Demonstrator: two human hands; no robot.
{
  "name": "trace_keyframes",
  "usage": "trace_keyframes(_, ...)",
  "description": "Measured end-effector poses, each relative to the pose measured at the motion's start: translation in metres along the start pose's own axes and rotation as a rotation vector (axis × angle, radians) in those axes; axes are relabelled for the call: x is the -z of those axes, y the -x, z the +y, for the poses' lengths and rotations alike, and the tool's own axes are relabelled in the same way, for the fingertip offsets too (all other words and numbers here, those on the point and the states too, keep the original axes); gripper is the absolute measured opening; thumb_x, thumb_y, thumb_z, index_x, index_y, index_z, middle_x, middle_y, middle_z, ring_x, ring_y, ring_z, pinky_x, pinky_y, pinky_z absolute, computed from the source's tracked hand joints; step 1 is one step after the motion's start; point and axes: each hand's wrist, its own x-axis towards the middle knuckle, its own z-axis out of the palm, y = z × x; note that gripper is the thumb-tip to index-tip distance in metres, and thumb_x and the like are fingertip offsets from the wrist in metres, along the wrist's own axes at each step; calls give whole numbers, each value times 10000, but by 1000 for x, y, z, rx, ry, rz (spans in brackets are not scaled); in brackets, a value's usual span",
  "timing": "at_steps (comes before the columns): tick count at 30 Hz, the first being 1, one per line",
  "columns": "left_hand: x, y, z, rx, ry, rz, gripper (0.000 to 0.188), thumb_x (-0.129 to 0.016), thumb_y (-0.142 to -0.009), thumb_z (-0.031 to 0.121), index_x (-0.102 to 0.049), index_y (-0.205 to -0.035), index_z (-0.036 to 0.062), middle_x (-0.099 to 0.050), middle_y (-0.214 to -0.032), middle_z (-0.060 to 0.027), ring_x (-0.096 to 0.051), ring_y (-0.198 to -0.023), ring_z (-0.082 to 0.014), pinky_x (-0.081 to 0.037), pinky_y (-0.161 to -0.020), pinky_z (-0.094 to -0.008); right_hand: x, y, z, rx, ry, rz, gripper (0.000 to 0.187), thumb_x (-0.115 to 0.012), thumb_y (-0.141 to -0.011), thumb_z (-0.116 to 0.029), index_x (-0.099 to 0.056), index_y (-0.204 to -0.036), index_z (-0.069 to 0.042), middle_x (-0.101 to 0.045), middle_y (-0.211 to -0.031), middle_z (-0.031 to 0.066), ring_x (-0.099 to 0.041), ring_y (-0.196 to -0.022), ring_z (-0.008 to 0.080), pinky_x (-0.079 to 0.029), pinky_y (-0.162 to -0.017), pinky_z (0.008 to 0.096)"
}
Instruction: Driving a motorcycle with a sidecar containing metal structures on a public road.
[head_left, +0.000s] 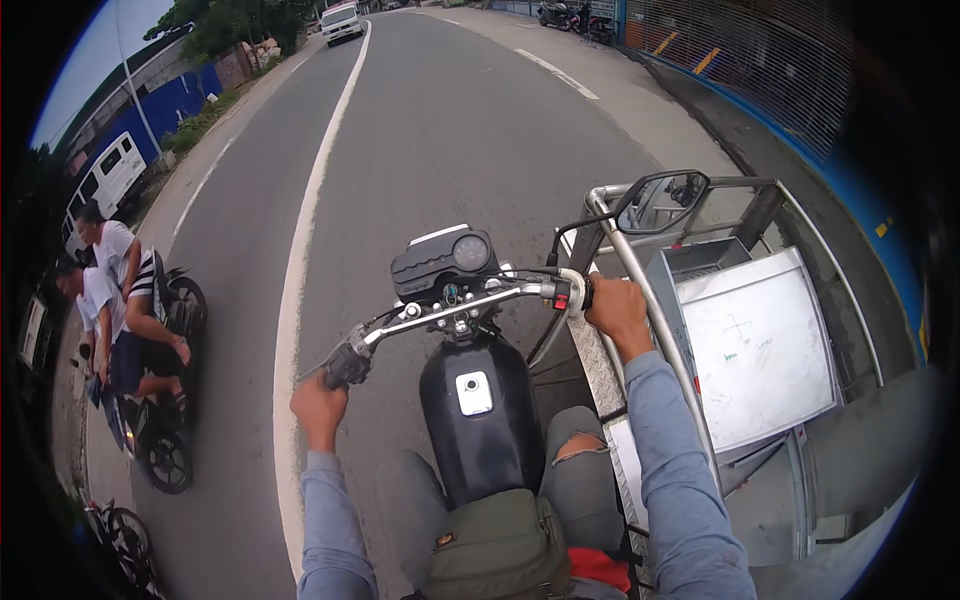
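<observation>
I sit astride a motorcycle with a black fuel tank (478,430) and a silver filler cap. My left hand (319,405) is closed round the left handlebar grip (346,366). On the other side, my right hand (617,310) wraps the right handlebar grip, which it mostly hides, beside a red switch (561,296). Between them runs the silver handlebar (450,312), with a dark instrument cluster (443,262) ahead of it. A black mirror (660,203) stands forward of my right hand. An olive bag (500,548) rests on my lap.
A metal-framed sidecar (655,300) at my right carries a whitish panel (762,350). Two people ride a motorcycle (165,455) on the left, across the white road line (312,215). Ahead on the left is a white vehicle (341,24); a shuttered front (760,65) lines the right.
</observation>
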Motion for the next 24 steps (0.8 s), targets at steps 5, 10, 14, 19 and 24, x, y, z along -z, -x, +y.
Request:
trace_keyframes(5, 0, 5, -2, 48, -8, -18, 388, -895, -828, 309, -921, -1182, 151, -873, -1004, -213, -845, -981, -457, -641, -854, -580, 1, -1, -6, -17, 23, -27, 415, -958, -839, -347, -815, -1188, -173, -846, -891, 132, -865, -883, 381, -662, -802, 540)
trace_keyframes(10, 8, 5, -2, 51, 18, -61, 323, -889, -824, 287, -898, -1113, 143, -865, -976, -208, -841, -972, -457, -638, -850, -596, -1, 2, -5, -7, 3, -62, 420, -944, -863, -336, -809, -1212, -147, -860, -952, 167, -859, -939, 428, -660, -856, 588)
trace_keyframes(14, 5, 5, -4, 70, 25, -42, 285, -891, -819, 287, -882, -1065, 144, -864, -973, -200, -840, -968, -457, -638, -848, -599, -2, -3, -2, -6, -36, -48, 394, -957, -823, -307, -810, -1147, -137, -864, -974, 196, -853, -954, 442, -655, -849, 603)
trace_keyframes(19, 4, 5, -10, 67, 35, -64, 278, -893, -811, 299, -885, -1058, 173, -867, -981, -189, -843, -988, -452, -640, -849, -600, -9, -4, -4, -5, -46, -29, 402, -964, -832, -322, -804, -1145, -127, -863, -965, 191, -849, -948, 452, -652, -861, 613)
trace_keyframes(24, 2, 2, -2, 45, 72, -45, 311, -895, -805, 308, -895, -1086, 174, -871, -985, -183, -846, -990, -444, -643, -851, -591, -9, -8, 6, 6, -46, -45, 383, -946, -867, -333, -811, -1157, -121, -860, -966, 202, -850, -951, 459, -655, -882, 617)
